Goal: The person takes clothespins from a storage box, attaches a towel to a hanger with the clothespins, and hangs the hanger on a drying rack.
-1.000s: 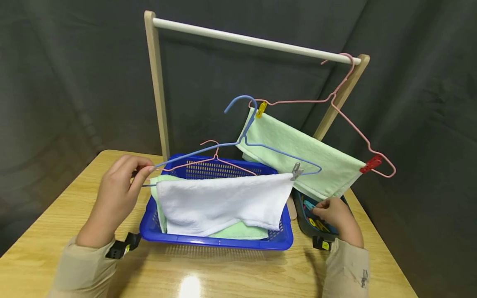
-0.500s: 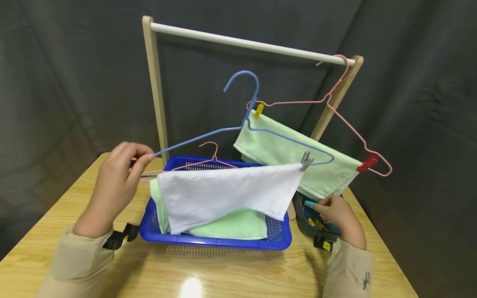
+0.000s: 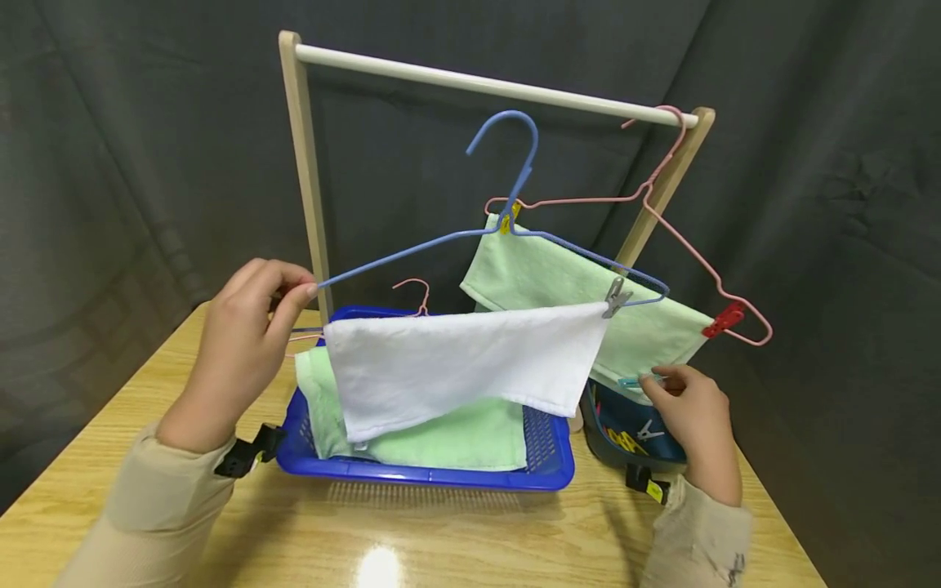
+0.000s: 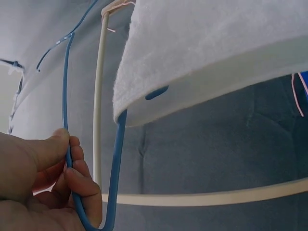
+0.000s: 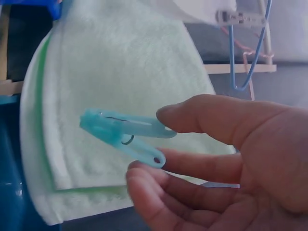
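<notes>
My left hand (image 3: 246, 343) pinches the left end of a blue wire hanger (image 3: 507, 229) and holds it up above the blue basket (image 3: 434, 469). A white towel (image 3: 459, 363) hangs over the hanger's lower wire, fixed at its right end by a grey clip (image 3: 614, 296). In the left wrist view thumb and fingers (image 4: 72, 175) close round the blue wire (image 4: 115, 163) beside the white towel (image 4: 211, 53). My right hand (image 3: 694, 420) pinches a teal clothespin (image 5: 125, 134), small in the head view (image 3: 638, 380), above the dark clip box (image 3: 628, 433).
A wooden rack (image 3: 485, 82) stands behind the basket. A pink hanger (image 3: 698, 245) hooked on the rail carries a green towel (image 3: 559, 286) held by a yellow clip (image 3: 507, 220) and a red clip (image 3: 722, 320). Another green towel (image 3: 448, 441) and a pink hanger (image 3: 415, 294) lie in the basket.
The left hand has raised the blue hanger and white towel, and its hook has swung upright toward the rail. The right hand has lifted out of the clip box with a teal clothespin.
</notes>
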### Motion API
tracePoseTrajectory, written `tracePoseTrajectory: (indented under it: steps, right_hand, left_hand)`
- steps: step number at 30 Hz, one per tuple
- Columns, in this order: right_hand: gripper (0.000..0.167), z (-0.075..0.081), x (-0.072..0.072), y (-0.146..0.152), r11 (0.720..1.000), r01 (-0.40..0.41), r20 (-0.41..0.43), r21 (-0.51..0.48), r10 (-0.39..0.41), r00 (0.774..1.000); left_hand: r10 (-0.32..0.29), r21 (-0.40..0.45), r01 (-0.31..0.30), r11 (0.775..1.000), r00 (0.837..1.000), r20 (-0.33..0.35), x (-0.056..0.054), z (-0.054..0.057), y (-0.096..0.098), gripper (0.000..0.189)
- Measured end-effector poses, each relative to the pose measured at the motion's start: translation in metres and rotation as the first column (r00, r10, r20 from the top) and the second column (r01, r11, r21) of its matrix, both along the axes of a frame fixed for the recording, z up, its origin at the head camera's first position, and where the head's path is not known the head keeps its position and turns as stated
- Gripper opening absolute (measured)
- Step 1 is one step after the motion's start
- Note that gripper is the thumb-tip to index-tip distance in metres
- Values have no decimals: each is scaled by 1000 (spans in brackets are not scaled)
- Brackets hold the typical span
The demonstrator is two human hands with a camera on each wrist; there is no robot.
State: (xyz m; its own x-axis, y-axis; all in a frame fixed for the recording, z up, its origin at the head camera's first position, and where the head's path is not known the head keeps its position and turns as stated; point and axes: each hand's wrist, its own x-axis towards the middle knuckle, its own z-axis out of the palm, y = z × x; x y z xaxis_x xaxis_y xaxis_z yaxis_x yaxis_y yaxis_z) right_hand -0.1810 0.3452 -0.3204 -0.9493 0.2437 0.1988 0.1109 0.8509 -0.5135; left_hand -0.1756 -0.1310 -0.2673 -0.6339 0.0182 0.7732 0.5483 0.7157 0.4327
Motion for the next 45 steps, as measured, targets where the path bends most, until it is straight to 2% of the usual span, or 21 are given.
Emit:
tracePoseTrajectory:
  steps: [5,10,13,19,27,32,35,38,45]
  right_hand:
    - [44,8,8,-8,992,90,-103,-83,-99,990]
    - [41,16,16,-17,975,155,-218,-157,-188,958]
    - [38,19,20,-20,966,154,-283,-208,-210,936]
    - [32,25,28,-29,957,79,-385,-278,-187,904]
    - [23,28,34,-45,960,-83,-528,-267,-74,846]
    - [23,28,35,-54,940,-202,-571,-274,10,821]
    - [28,31,34,-61,920,-268,-578,-286,57,814]
    - [31,36,32,-68,895,-350,-594,-275,128,794]
    - [35,49,26,-91,809,-555,-647,-195,319,692]
  left_hand:
    - [-13,6,13,1000,1000,-2,-1,6,6,7]
    - [-21,10,22,1000,1000,-11,-2,12,12,9]
    - [-25,9,25,1000,1000,-11,-2,14,16,9]
    - [-43,2,43,999,999,-20,-3,16,25,8]
    - [-89,-2,89,996,996,-1,-4,17,35,6]
    - [-116,-3,116,993,993,16,-6,16,40,6]
    - [-130,-3,130,992,991,28,-8,14,42,7]
    - [-139,-3,139,990,990,29,-9,12,42,7]
    - [-163,-8,163,987,986,22,-13,9,45,7]
